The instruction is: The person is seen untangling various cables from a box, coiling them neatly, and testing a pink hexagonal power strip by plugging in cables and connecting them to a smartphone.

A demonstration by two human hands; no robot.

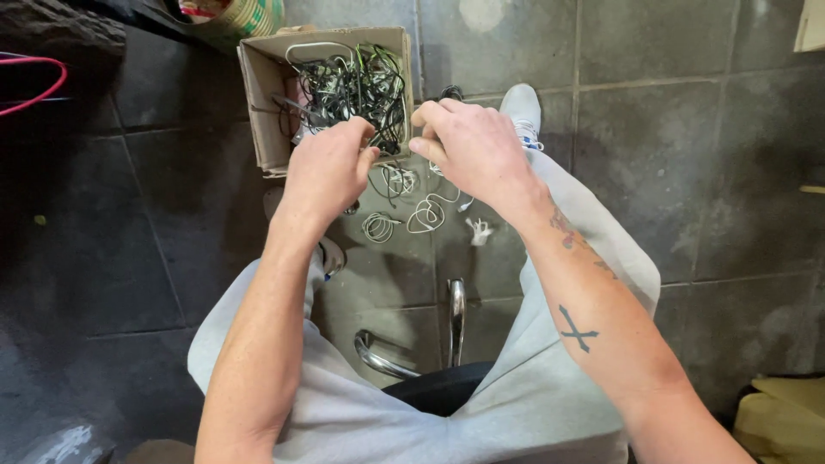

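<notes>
Cardboard box [266,103], open top, sits on the grey tiled floor [670,155] just ahead of your feet, packed with a tangle of black and white cables [352,86]. Both your hands are raised together just in front of the box's near edge. Left hand [326,167] is curled shut, fingertips pinched; right hand [468,142] is likewise closed, fingers bent inward. Looks like you're gripping a thin cable between them, but the cable itself is hidden by your fingers, so can't confirm. My read: you're mid-sort, working one lead loose. Next move likely needs a steady pull apart without snagging the tangle. Count: one box; three or four small white coiled cables [425,213] loose on the floor below your hands; one white connector piece [479,230] beside them.
</notes>
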